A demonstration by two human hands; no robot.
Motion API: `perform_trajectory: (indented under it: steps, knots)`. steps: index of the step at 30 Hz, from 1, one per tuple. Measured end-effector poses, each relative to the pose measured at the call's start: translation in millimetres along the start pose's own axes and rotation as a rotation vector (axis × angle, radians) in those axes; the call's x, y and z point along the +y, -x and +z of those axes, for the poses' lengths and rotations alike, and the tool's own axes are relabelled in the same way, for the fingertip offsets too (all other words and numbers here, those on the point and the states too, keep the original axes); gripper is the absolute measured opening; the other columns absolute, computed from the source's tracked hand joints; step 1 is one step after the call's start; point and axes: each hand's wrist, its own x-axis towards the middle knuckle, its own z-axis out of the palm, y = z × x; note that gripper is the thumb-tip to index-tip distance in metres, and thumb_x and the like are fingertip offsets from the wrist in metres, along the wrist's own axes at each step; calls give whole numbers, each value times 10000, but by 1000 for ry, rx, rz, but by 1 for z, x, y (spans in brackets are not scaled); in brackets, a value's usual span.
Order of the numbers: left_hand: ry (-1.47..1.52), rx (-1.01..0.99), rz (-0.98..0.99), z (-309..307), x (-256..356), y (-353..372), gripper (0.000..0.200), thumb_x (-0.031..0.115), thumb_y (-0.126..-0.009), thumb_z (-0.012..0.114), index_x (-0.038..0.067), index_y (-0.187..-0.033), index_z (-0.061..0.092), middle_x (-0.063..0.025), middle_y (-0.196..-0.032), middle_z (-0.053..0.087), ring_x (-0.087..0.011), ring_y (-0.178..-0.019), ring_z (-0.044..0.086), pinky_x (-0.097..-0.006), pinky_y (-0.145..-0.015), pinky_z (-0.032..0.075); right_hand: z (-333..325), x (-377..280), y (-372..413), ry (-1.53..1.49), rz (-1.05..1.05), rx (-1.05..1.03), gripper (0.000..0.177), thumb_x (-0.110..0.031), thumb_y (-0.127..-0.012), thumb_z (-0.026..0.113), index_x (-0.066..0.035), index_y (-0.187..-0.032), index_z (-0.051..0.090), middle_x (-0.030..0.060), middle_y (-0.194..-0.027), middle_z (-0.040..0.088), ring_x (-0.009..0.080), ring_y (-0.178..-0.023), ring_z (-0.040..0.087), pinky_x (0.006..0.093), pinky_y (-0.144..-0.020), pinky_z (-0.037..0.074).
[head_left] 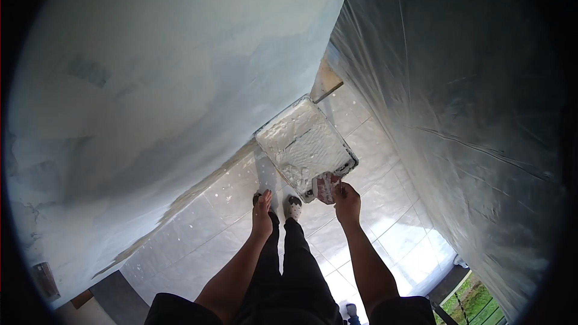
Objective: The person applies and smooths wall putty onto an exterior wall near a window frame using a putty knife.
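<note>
Legs (282,250) nearest, feet short of the tray. Left hand (262,206): fingers extended, grip released, nothing seen in it. Right hand (348,204): grip closed on a reddish flat tool (326,188), smeared white; type unclear. Tool overlaps the tray's (333,126) near corner; contact cannot be confirmed. Tray lies tilted in view, between wall and sheet, white paste (301,144) spread over most of its inside, ridged in parts. Floor (226,204) beneath: tiled look, white specks. Wall (150,72): pale coat across much of it, greyer patches and a ragged lower edge; coverage judged uneven, so unfinished. Beyond, clear plastic sheet (481,102) hangs in folds.
</note>
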Motion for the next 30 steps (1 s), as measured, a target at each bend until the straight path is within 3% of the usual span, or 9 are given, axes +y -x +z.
perform_trajectory:
  steps: [1, 2, 3, 4, 6, 15, 21, 24, 30]
  knots:
    - [92, 64, -120, 12, -2, -7, 834, 634, -1046, 289, -60, -1496, 393, -235, -1523, 449, -326, -1456, 388, -425, -1219, 251, 8, 13, -7, 11, 28, -20, 188, -159, -957, 658, -3, -1056, 690, 71, -760, 680, 133, -589, 594, 305, -561, 488]
    - [185, 127, -224, 21, 0, -23, 831, 639, -1045, 300, -58, -1479, 426, -224, -1491, 496, -318, -1434, 425, -413, -1206, 273, 18, 16, -20, 108, -81, 11, 199, -168, -951, 656, -7, -1065, 686, 106, -783, 691, 195, -633, 630, 342, -607, 507]
    - [185, 137, -244, 23, -9, -39, 831, 639, -1045, 300, -58, -1479, 426, -224, -1491, 496, -318, -1434, 425, -413, -1206, 273, 30, 20, -31, 204, -190, 42, 211, -177, -946, 655, -11, -1074, 683, 142, -805, 703, 256, -676, 666, 378, -652, 527]
    - [249, 146, -290, 24, -23, -49, 868, 676, -1026, 298, -55, -1473, 436, -216, -1487, 503, -304, -1427, 434, -410, -1205, 276, 41, 28, -36, 214, -169, 22, 211, -177, -946, 655, -11, -1074, 683, 142, -805, 703, 256, -676, 666, 378, -652, 527]
    - [320, 160, -334, 27, -36, -66, 906, 714, -1007, 296, -51, -1468, 445, -208, -1483, 510, -291, -1420, 444, -407, -1205, 278, 62, 34, -54, 144, -150, 7, 222, -180, -935, 648, -18, -1084, 676, 192, -853, 704, 353, -786, 691, 427, -725, 529]
    - [228, 116, -349, 33, -55, -86, 1001, 777, -971, 250, -72, -1480, 402, -229, -1493, 486, -291, -1423, 434, -413, -1214, 262, 115, 37, -77, 206, -119, -168, 194, -193, -932, 638, -18, -1017, 653, 216, -888, 704, 414, -846, 688, 455, -736, 528]
    - [276, 100, -327, 42, -57, -85, 987, 765, -980, 248, -76, -1470, 411, -231, -1477, 500, -289, -1409, 448, -414, -1211, 269, 127, 39, -74, 257, -217, -150, 156, -163, -942, 606, -9, -964, 619, 236, -863, 678, 445, -840, 665, 481, -722, 515]
    - [335, 127, -349, 47, -55, -86, 999, 773, -975, 241, -81, -1463, 416, -234, -1469, 502, -294, -1400, 453, -416, -1210, 272, 130, 39, -74, 266, -210, -165, 153, -154, -956, 547, -16, -971, 612, 254, -944, 668, 462, -913, 651, 514, -768, 513]
    - [398, 120, -373, 46, -53, -91, 1032, 795, -960, 237, -90, -1463, 406, -244, -1486, 475, -315, -1404, 442, -421, -1211, 275, 134, 39, -73, 235, -156, -164, 153, -147, -954, 541, -14, -982, 613, 258, -944, 661, 465, -920, 645, 516, -773, 510]
